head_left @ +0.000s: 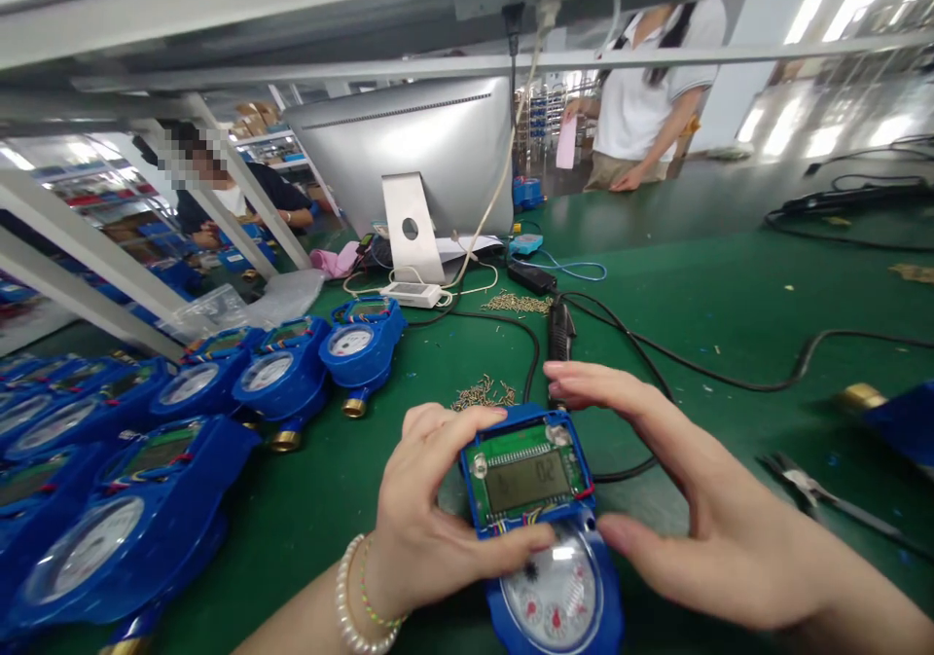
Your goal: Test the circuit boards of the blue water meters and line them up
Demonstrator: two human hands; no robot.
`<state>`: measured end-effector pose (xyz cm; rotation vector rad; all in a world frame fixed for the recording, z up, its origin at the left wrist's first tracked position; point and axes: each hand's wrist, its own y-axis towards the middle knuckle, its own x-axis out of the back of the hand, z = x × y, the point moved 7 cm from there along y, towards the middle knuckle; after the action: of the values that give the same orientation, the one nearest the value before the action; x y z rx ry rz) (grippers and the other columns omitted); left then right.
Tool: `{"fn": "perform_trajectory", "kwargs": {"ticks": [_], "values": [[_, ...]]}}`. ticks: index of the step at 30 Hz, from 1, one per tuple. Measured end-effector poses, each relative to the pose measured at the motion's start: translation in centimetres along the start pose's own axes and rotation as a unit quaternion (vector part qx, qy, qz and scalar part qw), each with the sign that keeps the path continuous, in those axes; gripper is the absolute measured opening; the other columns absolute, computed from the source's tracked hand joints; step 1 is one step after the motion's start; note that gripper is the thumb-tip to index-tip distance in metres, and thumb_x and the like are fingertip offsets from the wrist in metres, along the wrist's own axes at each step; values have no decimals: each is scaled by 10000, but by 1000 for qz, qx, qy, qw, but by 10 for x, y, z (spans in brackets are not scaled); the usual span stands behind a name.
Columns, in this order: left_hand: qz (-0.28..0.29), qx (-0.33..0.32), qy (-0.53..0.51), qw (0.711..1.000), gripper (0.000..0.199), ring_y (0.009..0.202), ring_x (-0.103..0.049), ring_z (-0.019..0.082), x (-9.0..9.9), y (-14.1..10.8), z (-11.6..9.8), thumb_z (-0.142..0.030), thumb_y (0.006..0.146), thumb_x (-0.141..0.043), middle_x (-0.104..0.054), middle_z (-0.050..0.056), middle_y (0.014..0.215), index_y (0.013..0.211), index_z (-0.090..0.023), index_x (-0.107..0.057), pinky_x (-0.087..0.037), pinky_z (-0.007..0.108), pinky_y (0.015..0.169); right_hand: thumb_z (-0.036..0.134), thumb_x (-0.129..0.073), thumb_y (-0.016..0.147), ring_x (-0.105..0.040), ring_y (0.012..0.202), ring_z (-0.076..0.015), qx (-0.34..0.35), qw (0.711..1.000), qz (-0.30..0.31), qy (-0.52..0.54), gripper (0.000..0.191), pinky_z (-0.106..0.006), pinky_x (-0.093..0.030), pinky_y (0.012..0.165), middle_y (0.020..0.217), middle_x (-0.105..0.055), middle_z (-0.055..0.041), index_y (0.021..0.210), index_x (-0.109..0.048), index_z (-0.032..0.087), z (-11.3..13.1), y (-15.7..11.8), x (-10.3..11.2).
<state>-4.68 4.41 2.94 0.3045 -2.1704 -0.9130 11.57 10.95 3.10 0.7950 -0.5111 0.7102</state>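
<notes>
A blue water meter (556,592) lies in front of me, its clear round dial showing red pointers. The box at its top stands uncovered, with a green circuit board and a grey LCD (529,483) inside. My left hand (430,509) holds the meter from the left, fingers at the box's far edge and thumb across the board's near side. My right hand (693,499) is spread open at the right, its thumb tip close to the meter's side; whether it touches, I cannot tell. Beyond the right fingertips is a black electric screwdriver (560,332) with a cord.
Several blue meters (284,373) stand in rows at the left. Small screws (485,392) lie in loose piles. Pliers (809,485) and another blue meter (901,421) are at the right. A monitor (415,159) stands behind, below a shelf frame. Two people (649,100) are across the bench.
</notes>
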Motion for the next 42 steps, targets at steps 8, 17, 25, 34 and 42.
{"fn": "perform_trajectory", "kwargs": {"ticks": [8, 17, 25, 34, 42], "values": [[82, 24, -1, 996, 737, 781, -566, 202, -7, 7, 5, -576, 580, -802, -663, 64, 896, 1149, -171, -567, -474, 337, 708, 359, -766, 733, -583, 1139, -139, -2, 1000, 9, 10, 649, -194, -447, 1006, 1257, -600, -9, 1299, -461, 273, -5, 6, -9], [116, -7, 39, 992, 708, 765, -609, 210, -7, 14, 0, -525, 598, -798, -702, 84, 913, 1154, -158, -560, -457, 356, 719, 322, -755, 736, -602, 1087, -164, -14, 999, 7, 34, 593, -230, -496, 941, 1214, -597, -37, 1261, -488, 250, -2, 7, -6], [79, -81, 77, 991, 622, 620, -567, 171, -15, 5, -15, -497, 732, -698, -650, 17, 690, 1159, -81, -520, -377, 364, 699, 539, -772, 660, -533, 1131, -239, 32, 998, -25, -54, 840, -342, -458, 971, 1228, -544, -118, 1320, -412, 165, 8, 4, -23], [76, -83, 64, 992, 509, 711, -612, 204, -13, 1, -19, -438, 888, -523, -653, 29, 733, 1240, -94, -393, -386, 382, 795, 563, -713, 720, -570, 1011, -222, 54, 991, -81, -89, 691, -331, -487, 837, 1112, -603, -111, 1230, -503, 146, 12, 7, -24], [213, -31, -2, 977, 696, 818, -606, 190, -1, 12, -17, -368, 769, -693, -645, 4, 835, 1290, -149, -287, -404, 349, 862, 594, -679, 737, -596, 917, -234, 75, 984, -111, -120, 613, -352, -471, 753, 1020, -628, -100, 1147, -537, 161, 22, 9, -17]]}}
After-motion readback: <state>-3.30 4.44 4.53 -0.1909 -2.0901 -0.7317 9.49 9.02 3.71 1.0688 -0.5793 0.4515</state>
